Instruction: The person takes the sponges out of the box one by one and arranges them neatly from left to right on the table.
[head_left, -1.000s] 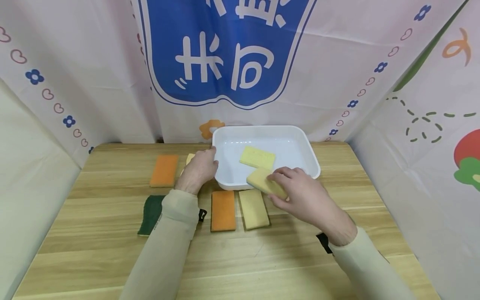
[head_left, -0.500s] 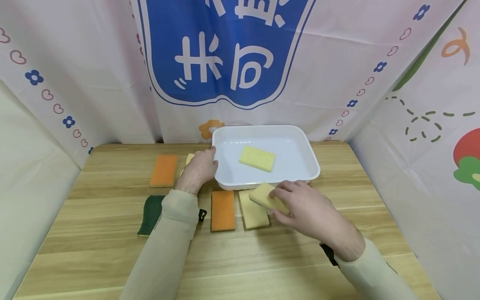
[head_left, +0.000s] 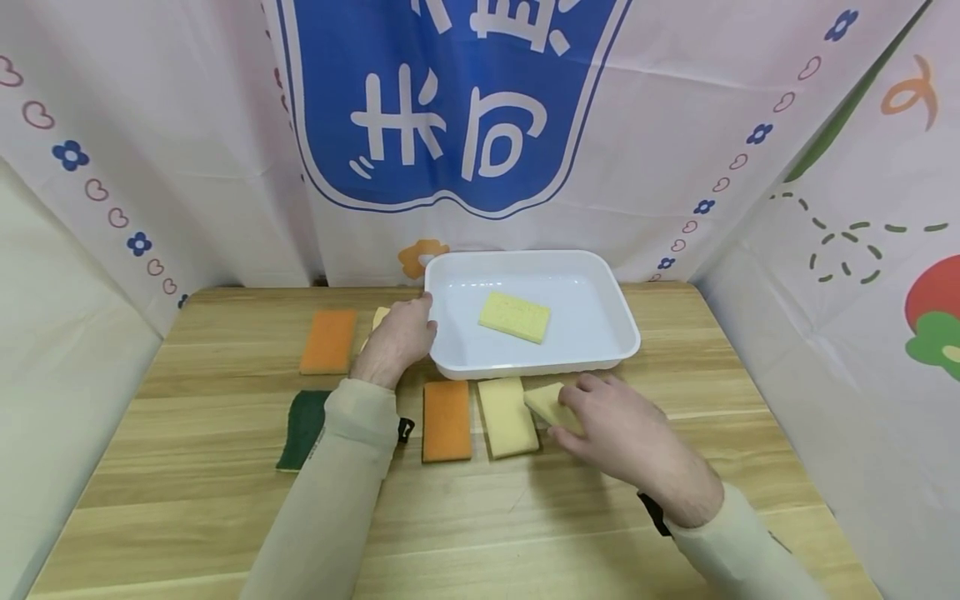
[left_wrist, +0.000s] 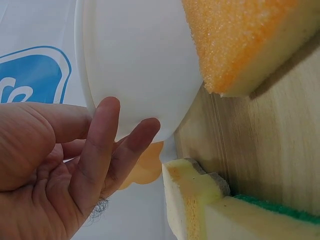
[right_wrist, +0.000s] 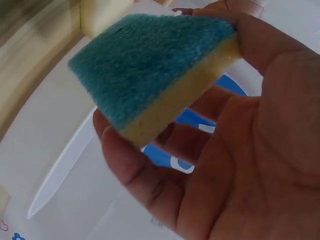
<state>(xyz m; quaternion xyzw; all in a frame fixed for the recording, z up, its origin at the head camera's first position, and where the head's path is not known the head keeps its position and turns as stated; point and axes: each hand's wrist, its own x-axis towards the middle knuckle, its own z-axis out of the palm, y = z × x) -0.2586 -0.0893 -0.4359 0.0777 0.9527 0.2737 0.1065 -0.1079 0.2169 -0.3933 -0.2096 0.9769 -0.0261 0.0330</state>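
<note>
My right hand (head_left: 618,429) pinches a yellow sponge (head_left: 551,404) between thumb and fingers, low over the table. The right wrist view shows this sponge's blue-green scouring face (right_wrist: 155,60) turned toward the camera. Left of it, a pale yellow sponge (head_left: 508,418) and an orange sponge (head_left: 447,421) lie in front of the white tray (head_left: 465,367). Inside the tray is another yellow sponge (head_left: 514,317). At the tray's left end, my left hand (head_left: 397,333) touches the rim; in the left wrist view its fingertips (left_wrist: 148,126) rest against the outer wall.
An orange sponge (head_left: 327,342) and a dark green sponge (head_left: 302,429) lie on the left of the wooden table (head_left: 187,450). A pale yellow sponge (head_left: 380,317) is partly hidden behind my left hand. A printed cloth (head_left: 450,125) hangs behind the tray.
My right hand has brought its yellow sponge from over the tray's front rim back toward me and down, to the right of the pale yellow one. My left hand stays put.
</note>
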